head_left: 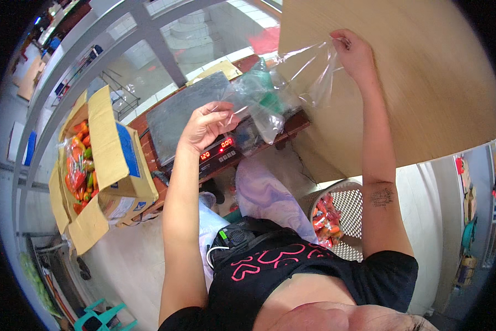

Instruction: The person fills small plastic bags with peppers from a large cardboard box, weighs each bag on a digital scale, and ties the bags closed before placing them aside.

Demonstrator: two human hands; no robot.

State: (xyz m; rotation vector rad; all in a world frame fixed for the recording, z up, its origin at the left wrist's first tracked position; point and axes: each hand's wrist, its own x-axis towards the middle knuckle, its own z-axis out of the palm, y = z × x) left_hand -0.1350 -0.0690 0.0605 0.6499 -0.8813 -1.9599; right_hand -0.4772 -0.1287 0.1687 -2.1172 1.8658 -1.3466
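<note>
A clear plastic bag [308, 74] is stretched between my two hands above the work table. My left hand [208, 126] is closed in a pinch at one side of the bag, just over the front of a digital scale [190, 110]. Raised higher and to the right, my right hand [354, 52] pinches the bag's other side in front of a wooden panel. Below the bag lies a green plastic bag [270, 91], seen through the clear film. The scale's grey plate carries nothing, and its red display is lit.
On the left, an open cardboard box [109, 140] holds red, orange and green peppers [79, 171]. A perforated basket [348, 212] with bagged red peppers [326, 220] stands by my legs. The large wooden panel [424, 83] takes up the right side. A teal plastic stool [102, 317] sits lower left.
</note>
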